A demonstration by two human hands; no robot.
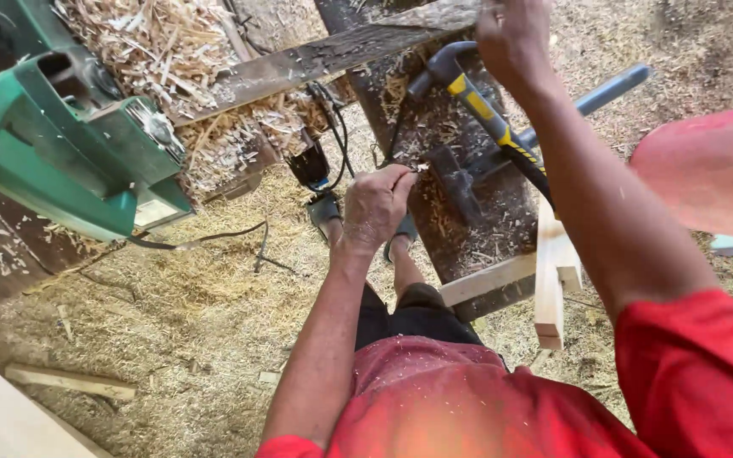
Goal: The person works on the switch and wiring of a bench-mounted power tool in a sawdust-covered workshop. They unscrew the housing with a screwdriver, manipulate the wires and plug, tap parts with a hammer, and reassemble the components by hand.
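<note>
Head view is looking down at the left hand (375,206), which is pinching something small, maybe a nail, though it's too tiny to tell. Right hand (512,34) is closing around the top of a dark plank (332,53) at the far edge. Hammer (489,114) is lying just right of the left hand, handle running near-right, on the dark worktop (477,229). Green planer (69,136) is sitting far left, with shavings covering the floor (180,322).

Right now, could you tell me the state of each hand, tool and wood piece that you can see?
Left hand: closed, pinching something small.
Right hand: raised, gripping the plank's end.
Plank: long, dark, lifted at an angle.
Hammer: lying unheld on the bench.
Green power tool: resting, nobody touching it.
Pale wood strips: lying crossed.
</note>
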